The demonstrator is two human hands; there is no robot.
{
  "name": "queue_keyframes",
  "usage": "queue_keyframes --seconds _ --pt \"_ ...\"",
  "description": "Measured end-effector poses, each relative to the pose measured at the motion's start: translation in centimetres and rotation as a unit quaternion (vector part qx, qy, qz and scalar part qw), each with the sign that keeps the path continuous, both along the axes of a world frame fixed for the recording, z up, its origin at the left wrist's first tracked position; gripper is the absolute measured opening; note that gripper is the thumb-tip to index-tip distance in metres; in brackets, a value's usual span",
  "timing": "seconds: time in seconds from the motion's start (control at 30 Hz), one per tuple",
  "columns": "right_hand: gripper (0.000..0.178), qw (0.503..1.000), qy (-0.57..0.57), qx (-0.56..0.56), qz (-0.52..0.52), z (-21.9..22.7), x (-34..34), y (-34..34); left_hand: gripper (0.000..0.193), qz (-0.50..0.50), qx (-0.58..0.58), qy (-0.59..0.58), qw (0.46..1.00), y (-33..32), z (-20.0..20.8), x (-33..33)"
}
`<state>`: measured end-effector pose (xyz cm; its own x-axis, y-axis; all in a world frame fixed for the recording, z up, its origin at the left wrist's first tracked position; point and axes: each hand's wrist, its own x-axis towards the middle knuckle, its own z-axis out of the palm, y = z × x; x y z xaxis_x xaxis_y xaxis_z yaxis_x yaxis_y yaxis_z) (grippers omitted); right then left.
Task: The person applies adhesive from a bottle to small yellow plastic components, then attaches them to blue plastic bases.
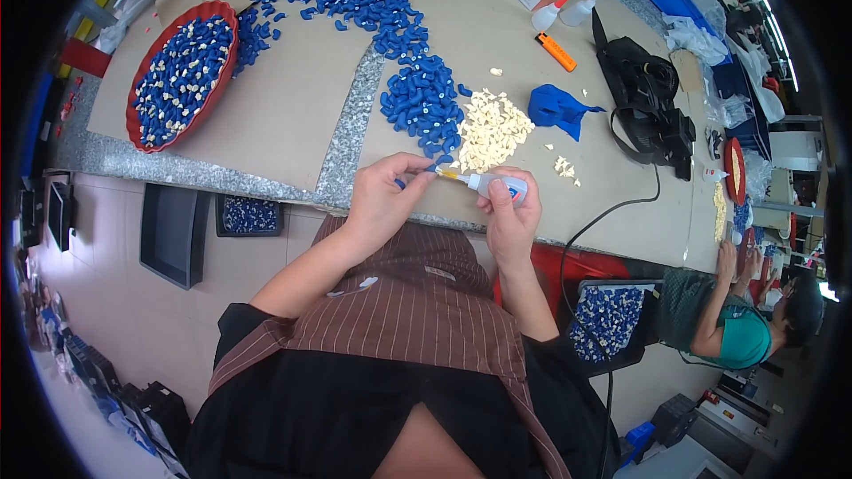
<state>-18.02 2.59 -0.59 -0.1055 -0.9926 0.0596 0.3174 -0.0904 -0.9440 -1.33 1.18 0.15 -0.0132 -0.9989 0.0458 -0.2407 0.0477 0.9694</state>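
Observation:
My left hand (pixel 377 200) pinches a small blue curved plastic piece (pixel 441 160) at its fingertips, and another bit of blue shows under its curled fingers. In my right hand (pixel 515 222) is a small white glue bottle (pixel 484 184), gripped with the thumb on top. The bottle lies nearly level, its yellowish tip (pixel 451 175) pointing left at the blue piece; whether they touch I cannot tell. Just beyond my hands lies a heap of small cream pieces (pixel 493 130). Beside it, a trail of blue pieces (pixel 422 93) runs to the back of the table.
A red bowl (pixel 232 27) of mixed blue and cream pieces stands left. To the right lie a blue crumpled wrapper (pixel 559 111), an orange marker (pixel 556 51), a red-capped bottle (pixel 548 15) and a black strapped device (pixel 643 93) with a cable. A co-worker (pixel 741 328) sits far right.

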Motion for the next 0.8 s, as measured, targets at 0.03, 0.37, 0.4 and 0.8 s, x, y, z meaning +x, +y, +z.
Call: queue_keyframes --seconds 0.03,0.37,0.4,0.8 --pt "0.019 1.000 -0.004 0.006 -0.003 0.0 0.0 0.0 0.014 -0.004 0.010 -0.006 1.000 0.0 0.1 0.0" --pt "0.016 0.977 -0.198 0.079 -0.023 0.8 -1.3 -0.7 0.015 -0.008 0.013 -0.010 1.000 0.0 0.2 0.1" --pt "0.015 0.980 -0.184 0.077 -0.012 0.7 -1.4 -0.6 0.015 -0.007 0.009 -0.005 1.000 0.1 0.0 0.1" --pt "0.017 0.997 -0.061 0.052 0.013 0.5 -0.3 -0.1 0.014 -0.002 -0.003 0.002 1.000 0.1 -0.6 0.0"
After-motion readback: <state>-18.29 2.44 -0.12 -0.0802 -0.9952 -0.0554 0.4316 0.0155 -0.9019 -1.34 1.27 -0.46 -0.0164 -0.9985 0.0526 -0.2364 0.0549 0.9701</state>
